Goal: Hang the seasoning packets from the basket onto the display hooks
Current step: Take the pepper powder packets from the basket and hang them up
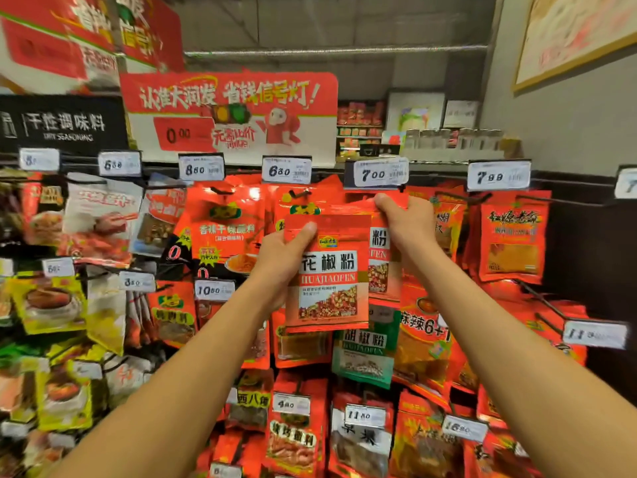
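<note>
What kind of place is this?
Most likely a supermarket's dry seasoning aisle: packets hang on hooks, price tags sit above them, and a black sign reads "DRY SEASONING".

Dark display rack (579,257) filling the frame's middle and lower part, with black hooks (537,294) jutting forward. Hung on them, overlapping: red seasoning packets (224,229) at centre, yellow packets (48,305) at lower left, a green packet (365,353) below centre. White price tags (286,170) clipped at the hook tips.
</note>
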`<state>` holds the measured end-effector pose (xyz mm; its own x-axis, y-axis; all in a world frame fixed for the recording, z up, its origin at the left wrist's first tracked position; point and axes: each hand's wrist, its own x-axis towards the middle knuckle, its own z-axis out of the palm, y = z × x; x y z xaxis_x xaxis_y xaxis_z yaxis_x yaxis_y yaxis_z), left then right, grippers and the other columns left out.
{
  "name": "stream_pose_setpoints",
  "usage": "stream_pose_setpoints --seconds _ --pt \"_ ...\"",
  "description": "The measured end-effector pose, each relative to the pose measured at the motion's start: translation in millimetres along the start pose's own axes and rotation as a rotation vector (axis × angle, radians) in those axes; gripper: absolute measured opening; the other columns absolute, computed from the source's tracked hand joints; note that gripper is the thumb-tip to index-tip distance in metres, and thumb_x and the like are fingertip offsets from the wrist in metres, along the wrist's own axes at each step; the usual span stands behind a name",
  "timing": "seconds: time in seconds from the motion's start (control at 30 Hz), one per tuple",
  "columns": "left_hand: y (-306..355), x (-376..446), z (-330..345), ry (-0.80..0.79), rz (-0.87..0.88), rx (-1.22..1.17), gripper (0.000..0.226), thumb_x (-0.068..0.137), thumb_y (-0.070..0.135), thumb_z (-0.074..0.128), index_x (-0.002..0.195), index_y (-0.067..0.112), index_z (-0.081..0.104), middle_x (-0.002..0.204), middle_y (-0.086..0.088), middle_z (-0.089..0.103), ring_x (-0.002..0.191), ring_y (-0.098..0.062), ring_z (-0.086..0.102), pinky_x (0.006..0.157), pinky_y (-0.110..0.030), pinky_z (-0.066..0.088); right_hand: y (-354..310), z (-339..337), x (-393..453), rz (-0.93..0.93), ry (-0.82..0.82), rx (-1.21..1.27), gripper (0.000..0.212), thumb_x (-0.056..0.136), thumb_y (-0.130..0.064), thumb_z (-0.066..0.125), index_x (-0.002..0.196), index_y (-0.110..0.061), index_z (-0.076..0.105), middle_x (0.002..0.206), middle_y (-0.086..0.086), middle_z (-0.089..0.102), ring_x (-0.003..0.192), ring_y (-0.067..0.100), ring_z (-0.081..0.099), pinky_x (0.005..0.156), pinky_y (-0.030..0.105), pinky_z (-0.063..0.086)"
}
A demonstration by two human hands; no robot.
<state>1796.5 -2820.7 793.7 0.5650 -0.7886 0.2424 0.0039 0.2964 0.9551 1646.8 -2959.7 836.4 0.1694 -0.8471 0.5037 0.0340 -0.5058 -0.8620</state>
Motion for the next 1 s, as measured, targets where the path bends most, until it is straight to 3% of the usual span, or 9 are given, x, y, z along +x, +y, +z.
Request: stream_pose_setpoints --seconds 0.07,0.17,0.3,0.4,0.5,0.7,0.83,1.0 --pt "1.0 1.6 3.1 -0.002 0.001 0.016 0.029 0.095 0.039 0.068 0.103 0.012 0.068 0.089 -0.009 0.08 0.079 -0.025 0.078 0.058 -0.029 0.059 -0.9 1.9 3.1 0.038 0.004 -0.005 0.023 0.08 -0.045 0.069 0.058 -0.037 0.068 0.059 -0.013 0.071 0.052 0.005 0.068 0.062 0.038 0.057" --pt "1.3 4.4 6.1 -0.005 0.007 0.027 0.028 0.095 0.039 0.068 0.103 0.013 0.068 0.087 -0.008 0.08 0.077 -0.023 0.078 0.056 -0.027 0.059 1.9 2.5 6.7 0.113 0.005 0.037 0.027 0.082 -0.035 0.069 0.059 -0.023 0.063 0.063 -0.002 0.074 0.058 0.018 0.073 0.072 0.052 0.062" --pt "2.2 8.0 8.0 -0.007 0.0 0.028 0.027 0.095 0.039 0.068 0.103 0.014 0.066 0.088 -0.007 0.08 0.078 -0.023 0.078 0.057 -0.029 0.059 1.3 4.3 8.5 0.138 0.025 0.057 0.029 0.081 -0.035 0.069 0.054 -0.027 0.065 0.066 0.002 0.074 0.064 0.024 0.075 0.075 0.056 0.061" --pt "1.0 9.9 9.8 -0.011 -0.009 0.025 0.03 0.095 0.04 0.067 0.108 0.013 0.064 0.09 -0.008 0.08 0.081 -0.025 0.078 0.06 -0.031 0.06 -0.6 4.7 9.7 0.126 0.05 0.054 0.032 0.081 -0.037 0.068 0.05 -0.041 0.065 0.065 0.0 0.074 0.065 0.023 0.075 0.074 0.055 0.062" --pt "0.5 11.2 12.4 -0.014 -0.009 0.016 0.032 0.095 0.039 0.068 0.11 0.011 0.065 0.091 -0.009 0.08 0.081 -0.025 0.078 0.061 -0.032 0.06 -3.0 4.3 12.6 0.105 0.067 0.018 0.031 0.082 -0.039 0.068 0.052 -0.045 0.065 0.065 -0.003 0.074 0.063 0.02 0.074 0.073 0.054 0.062" --pt "-1.0 13.6 16.9 -0.029 -0.002 -0.016 0.029 0.095 0.039 0.068 0.103 0.011 0.067 0.089 -0.01 0.08 0.079 -0.025 0.078 0.059 -0.03 0.059 -4.3 3.9 21.0 0.083 0.074 -0.116 0.029 0.079 -0.037 0.07 0.057 -0.018 0.066 0.06 -0.003 0.072 0.064 0.022 0.072 0.066 0.044 0.06" --pt "-2.2 15.9 19.5 -0.023 0.001 -0.033 0.027 0.094 0.039 0.069 0.101 0.012 0.068 0.088 -0.009 0.08 0.077 -0.023 0.078 0.056 -0.028 0.058 -6.0 6.6 25.5 0.042 0.102 -0.199 0.033 0.082 -0.034 0.071 0.058 -0.013 0.064 0.054 -0.007 0.064 0.054 0.014 0.061 0.051 0.03 0.042" --pt "-3.2 19.1 19.9 -0.024 0.004 -0.044 0.027 0.093 0.038 0.07 0.101 0.012 0.068 0.087 -0.009 0.08 0.075 -0.023 0.078 0.056 -0.028 0.058 -5.2 6.6 26.2 0.047 0.113 -0.2 0.029 0.085 -0.032 0.07 0.069 -0.008 0.072 0.065 -0.002 0.069 0.065 0.018 0.066 0.061 0.035 0.052"
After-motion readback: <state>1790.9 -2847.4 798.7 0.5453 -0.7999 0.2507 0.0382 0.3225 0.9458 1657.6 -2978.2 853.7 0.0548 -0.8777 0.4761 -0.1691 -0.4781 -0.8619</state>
